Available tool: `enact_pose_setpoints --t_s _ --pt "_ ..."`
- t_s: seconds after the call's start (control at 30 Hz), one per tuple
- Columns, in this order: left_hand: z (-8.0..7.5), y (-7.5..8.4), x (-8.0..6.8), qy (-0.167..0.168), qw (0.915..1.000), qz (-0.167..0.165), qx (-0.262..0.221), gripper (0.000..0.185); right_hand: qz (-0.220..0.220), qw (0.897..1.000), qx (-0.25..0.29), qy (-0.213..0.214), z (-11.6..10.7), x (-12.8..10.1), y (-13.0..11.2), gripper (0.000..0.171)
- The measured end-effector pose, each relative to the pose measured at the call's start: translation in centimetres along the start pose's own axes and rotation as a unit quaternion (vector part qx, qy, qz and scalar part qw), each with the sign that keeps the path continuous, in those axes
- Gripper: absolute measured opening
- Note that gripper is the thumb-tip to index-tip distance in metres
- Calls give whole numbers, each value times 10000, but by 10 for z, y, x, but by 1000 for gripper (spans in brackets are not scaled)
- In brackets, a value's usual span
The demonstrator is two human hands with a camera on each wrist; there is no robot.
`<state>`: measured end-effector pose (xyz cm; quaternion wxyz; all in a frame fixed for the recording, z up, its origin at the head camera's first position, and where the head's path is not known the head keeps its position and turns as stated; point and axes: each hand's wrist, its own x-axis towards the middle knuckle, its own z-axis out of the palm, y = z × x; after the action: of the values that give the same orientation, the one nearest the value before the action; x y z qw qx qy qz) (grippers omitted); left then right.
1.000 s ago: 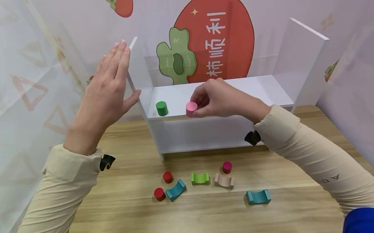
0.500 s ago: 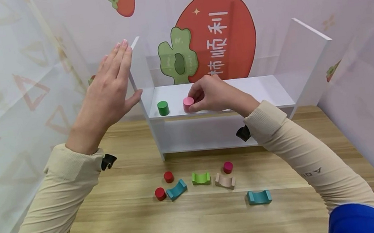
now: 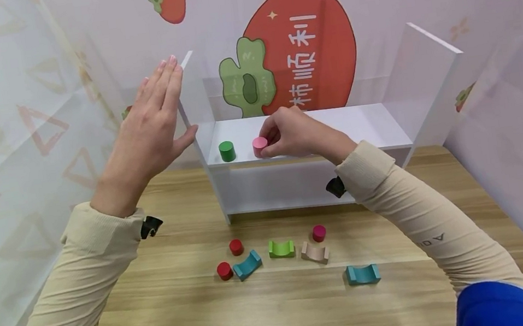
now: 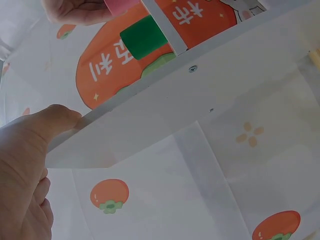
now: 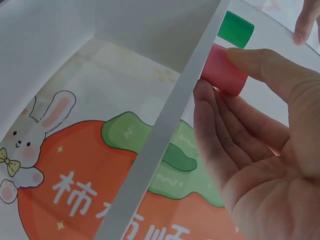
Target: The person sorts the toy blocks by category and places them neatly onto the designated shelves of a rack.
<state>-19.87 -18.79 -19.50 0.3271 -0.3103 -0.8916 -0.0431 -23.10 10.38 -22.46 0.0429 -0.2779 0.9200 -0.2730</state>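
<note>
Pink cylinder set down on the shelf beside the green one

The right hand (image 3: 294,134) has carried the pink cylinder (image 3: 260,146) leftward over the last second; it now rests on the shelf (image 3: 365,122), near the green cylinder (image 3: 227,151), fingers still pinching it, so placement looks nearly done. The left hand (image 3: 150,128) stays flat, fingers straight, against the shelf's left panel. The right hand hides the cylinder's far side and base.

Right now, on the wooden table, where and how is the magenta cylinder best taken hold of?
The magenta cylinder stands upright, flat face up. Probably best to pinch its round side wall from above, thumb and finger on opposite sides. Its left and right sides look free; the beige arch block lies just in front of it, so a pinch from front to back would be tighter.
</note>
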Motion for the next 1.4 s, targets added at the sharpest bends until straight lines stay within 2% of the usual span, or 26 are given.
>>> enact_pose_setpoints --t_s 0.3,0.53,0.83,1.13,1.4 --pt "-1 0 0 61 9999 77 -35 94 19 9997 -204 160 -5 -9 -2 31" --pt "0 0 1 51 9999 89 -36 95 -135 9988 -157 448 -12 -29 1 29" --pt "0 0 0 36 10000 59 -43 95 -493 9980 -251 307 -11 -63 10 26" --pt "-2 1 -1 19 10000 57 -41 96 -484 9987 -164 11 5 -92 31 30" --pt "-2 1 0 -42 10000 18 -24 96 -604 9977 -59 -289 35 -113 70 28"
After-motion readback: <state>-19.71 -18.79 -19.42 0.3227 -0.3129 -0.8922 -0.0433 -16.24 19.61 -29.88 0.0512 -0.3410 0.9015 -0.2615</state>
